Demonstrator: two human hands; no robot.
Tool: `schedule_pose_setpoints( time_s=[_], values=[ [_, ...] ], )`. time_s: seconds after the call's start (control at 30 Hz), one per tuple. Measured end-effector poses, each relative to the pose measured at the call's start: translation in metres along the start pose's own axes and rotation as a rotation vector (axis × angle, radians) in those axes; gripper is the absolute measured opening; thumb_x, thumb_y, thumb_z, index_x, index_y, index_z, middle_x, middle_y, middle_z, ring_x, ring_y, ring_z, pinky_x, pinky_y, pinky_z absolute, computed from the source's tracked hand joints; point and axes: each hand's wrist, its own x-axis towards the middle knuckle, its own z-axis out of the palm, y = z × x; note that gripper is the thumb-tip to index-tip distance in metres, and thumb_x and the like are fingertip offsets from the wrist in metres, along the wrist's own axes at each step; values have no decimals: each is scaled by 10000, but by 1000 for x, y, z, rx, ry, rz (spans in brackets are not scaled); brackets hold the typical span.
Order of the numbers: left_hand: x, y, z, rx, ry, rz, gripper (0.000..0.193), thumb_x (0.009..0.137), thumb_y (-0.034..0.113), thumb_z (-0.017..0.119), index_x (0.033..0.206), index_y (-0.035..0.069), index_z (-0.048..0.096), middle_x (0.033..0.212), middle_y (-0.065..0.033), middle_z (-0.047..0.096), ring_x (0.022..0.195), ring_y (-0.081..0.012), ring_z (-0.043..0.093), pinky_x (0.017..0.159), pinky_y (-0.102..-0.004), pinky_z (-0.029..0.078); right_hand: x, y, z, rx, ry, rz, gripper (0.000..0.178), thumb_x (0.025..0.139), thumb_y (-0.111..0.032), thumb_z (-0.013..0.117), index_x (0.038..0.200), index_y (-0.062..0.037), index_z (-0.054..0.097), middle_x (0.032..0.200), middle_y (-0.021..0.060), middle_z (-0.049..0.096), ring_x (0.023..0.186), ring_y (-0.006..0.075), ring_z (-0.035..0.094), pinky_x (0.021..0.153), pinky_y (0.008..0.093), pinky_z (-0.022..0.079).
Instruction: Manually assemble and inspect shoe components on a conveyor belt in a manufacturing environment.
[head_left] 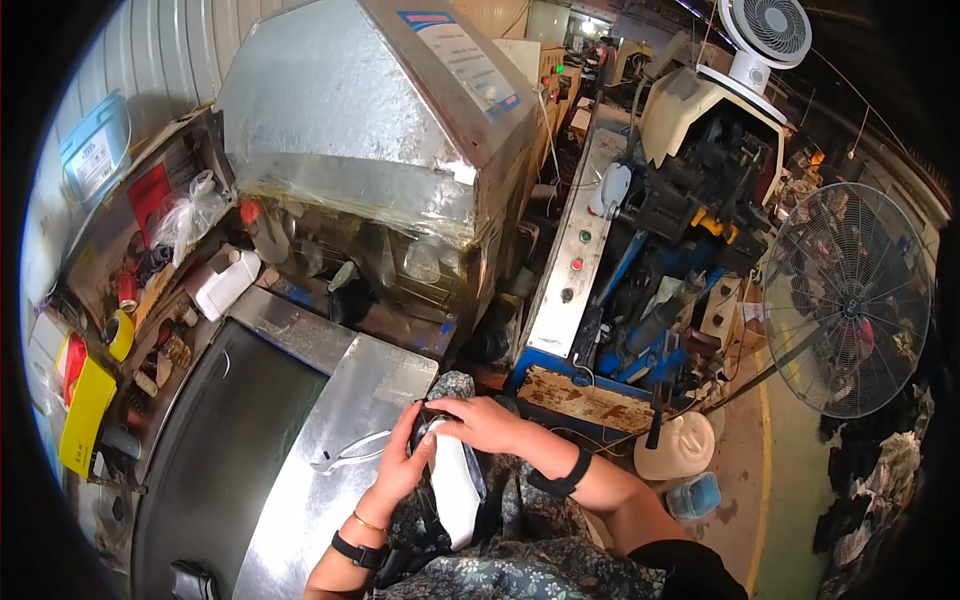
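A shoe (455,490) with a white sole-shaped underside and dark sides lies lengthwise against my lap, on a dark flowered apron (520,575). My left hand (405,455) closes round the left side of its far end. Across the top of that same end bends my right hand (482,425), its fingertips close to those of the left. What lies under the fingers is hidden. Left of my left hand, a white looped strip (350,452) rests on a shiny metal tabletop (300,500).
Beyond the metal top runs a dark conveyor belt (225,430), with a black shoe (192,580) at its near end. A metal-hooded machine (340,120) stands ahead. On the right are a machine with buttons (577,265), a large floor fan (850,300) and a plastic jug (675,447).
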Motion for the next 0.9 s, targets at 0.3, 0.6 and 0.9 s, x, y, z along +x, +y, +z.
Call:
schedule_pose_setpoints(
  time_s=[0.3, 0.6, 0.9],
  values=[
    [29, 52, -3, 455, -85, 96, 297, 902, 156, 617, 1151, -4, 588, 956, -220, 673, 786, -419, 652, 692, -479, 539, -14, 25, 45, 157, 517, 68, 238, 923, -162, 649, 1098, -1, 627, 1010, 213, 690, 940, 363, 681, 788, 409, 551],
    [-4, 22, -8, 155, 87, -75, 474, 861, 218, 707, 1260, 12, 554, 1202, -247, 612, 1113, -368, 616, 927, -399, 501, -5, 8, 43, 44, 391, 82, 170, 951, -179, 606, 1012, -20, 607, 878, 197, 692, 818, 396, 677, 658, 423, 549],
    [12, 9, -15, -477, -155, -395, 845, 803, 106, 792, 1467, -2, 281, 1328, -150, 499, 1213, -232, 498, 1036, -334, 414, 15, 20, 36, 554, -54, 198, 576, 896, -159, 686, 1410, -32, 460, 1295, 175, 608, 1189, 234, 581, 998, 346, 444]
  ],
)
